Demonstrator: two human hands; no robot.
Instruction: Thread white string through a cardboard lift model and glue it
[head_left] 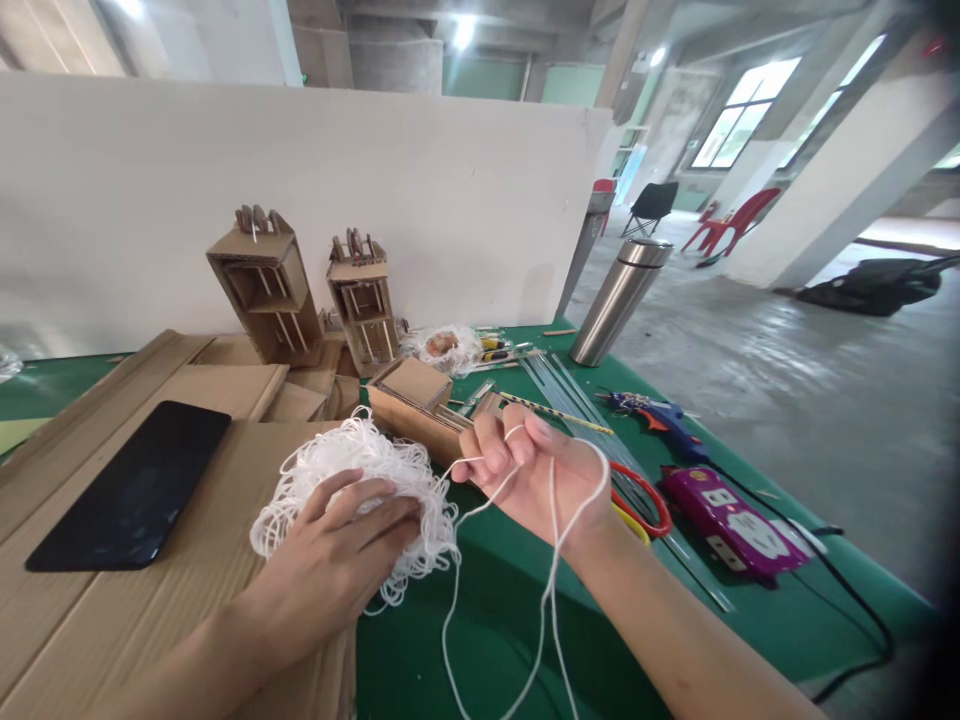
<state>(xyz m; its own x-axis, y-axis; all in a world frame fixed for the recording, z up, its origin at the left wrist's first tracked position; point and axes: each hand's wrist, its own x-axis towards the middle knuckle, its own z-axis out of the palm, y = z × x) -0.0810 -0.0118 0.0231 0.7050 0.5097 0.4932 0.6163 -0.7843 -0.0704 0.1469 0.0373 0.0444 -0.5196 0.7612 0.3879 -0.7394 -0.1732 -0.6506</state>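
A loose tangled pile of white string (341,450) lies partly on the cardboard and partly over the green table. My left hand (341,550) rests palm down on this pile, its fingers stretched and slightly apart; the thumb is hidden. To the right, my right hand (525,465) is raised with the palm turned up and the fingers curled around white string (553,560). One strand loops over the wrist side of that hand, and others hang down toward the table's near edge. Thin strands run between the fingers and the pile.
Cardboard sheets (247,480) carry a black tablet (135,485). Behind stand two cardboard structures (262,285) and a steel flask (621,300). A cardboard box (416,400) sits behind my hands. At right lie scissors (652,510), a glue gun (660,415), clear rods (694,565) and a purple power strip (735,525).
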